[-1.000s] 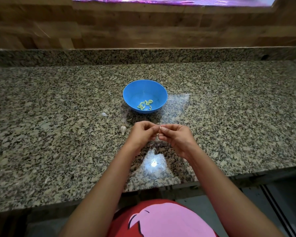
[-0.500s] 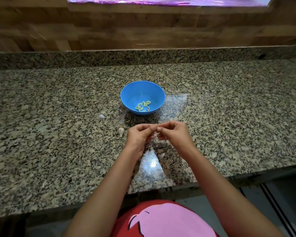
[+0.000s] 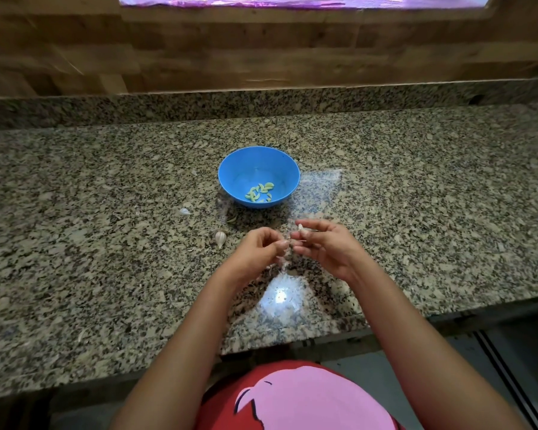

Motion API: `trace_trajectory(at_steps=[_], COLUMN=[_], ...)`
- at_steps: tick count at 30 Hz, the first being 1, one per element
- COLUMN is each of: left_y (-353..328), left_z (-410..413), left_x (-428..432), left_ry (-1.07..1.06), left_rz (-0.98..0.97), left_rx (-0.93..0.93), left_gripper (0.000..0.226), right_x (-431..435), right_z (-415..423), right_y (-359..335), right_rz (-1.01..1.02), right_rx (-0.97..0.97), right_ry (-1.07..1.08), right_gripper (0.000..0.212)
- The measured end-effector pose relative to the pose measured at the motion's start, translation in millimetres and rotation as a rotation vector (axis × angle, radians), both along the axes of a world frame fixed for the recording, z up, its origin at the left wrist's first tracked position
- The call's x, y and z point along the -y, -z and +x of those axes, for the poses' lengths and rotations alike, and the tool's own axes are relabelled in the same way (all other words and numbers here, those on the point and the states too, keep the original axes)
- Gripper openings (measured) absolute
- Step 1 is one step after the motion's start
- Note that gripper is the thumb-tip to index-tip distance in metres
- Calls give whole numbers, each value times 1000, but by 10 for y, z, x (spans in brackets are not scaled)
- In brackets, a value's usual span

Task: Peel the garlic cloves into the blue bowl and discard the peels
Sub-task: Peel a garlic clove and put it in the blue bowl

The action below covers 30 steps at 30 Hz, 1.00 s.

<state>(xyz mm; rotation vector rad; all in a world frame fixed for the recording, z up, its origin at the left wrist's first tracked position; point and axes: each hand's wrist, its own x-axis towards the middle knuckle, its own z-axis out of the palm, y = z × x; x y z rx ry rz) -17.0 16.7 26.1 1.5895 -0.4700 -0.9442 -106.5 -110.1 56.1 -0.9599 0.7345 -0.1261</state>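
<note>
Two hands that had been pressed fingertip to fingertip a moment before had now drawn a little apart. My right hand [image 3: 326, 246] kept the garlic clove [image 3: 301, 228] pinched between thumb and forefinger, its pale tip poking up toward twelve o'clock. My left hand [image 3: 258, 246] had come away with its fingers curled and its thumb against the forefinger; I could not tell whether a shred of skin was caught between them. I took that parting to mean a strip of peel had just torn free, though the clove looked whitish and may not have been fully bare. Directly under my hands, at six o'clock, some thin peel scraps [image 3: 272, 266] lay on the granite counter [image 3: 106, 243]. Just beside my left hand at nine o'clock, one unpeeled clove [image 3: 220, 238] waited its turn, and farther out at ten o'clock lay a loose bit of peel [image 3: 185, 211]. At twelve o'clock, near but apart from my hands, stood the blue bowl [image 3: 230, 169], holding a small heap of peeled cloves [image 3: 260, 192]. So the peeling was well along, and the scraps were not yet discarded.
</note>
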Motion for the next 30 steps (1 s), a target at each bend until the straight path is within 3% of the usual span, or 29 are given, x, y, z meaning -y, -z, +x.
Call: trace_trajectory(at_steps=[4,7,11,14,19,24,30], left_y=[32,-32,-86,-93,-54,47,15], left_z=[49,22,3,43,113,169,55], left_x=[45,109,157,146,138,108,161], left_ry=[-66,-93,-142,-138,-191,-208,-135], left_rz=[124,109,39,12,28,211,-17], left_rx=[221,377,168,117,72,309,-92], left_gripper=[24,20,8,8,12,10,11], right_x=[-22,-63,-101,-101,-62,1,-12], right_z=[-40,-34,3,17,-2,-15,-5], right_y=[38,47,32,41,75,136,194], right_rz=[-55,-250,-610,-745,-652,-502,-596], right_rx=[-1,-8,-83,-117,-106,-102,-66], right_ry=[-42,-85,-178,-243,-269,-189,-137], right_gripper=[24,23,20,22,18,14,7])
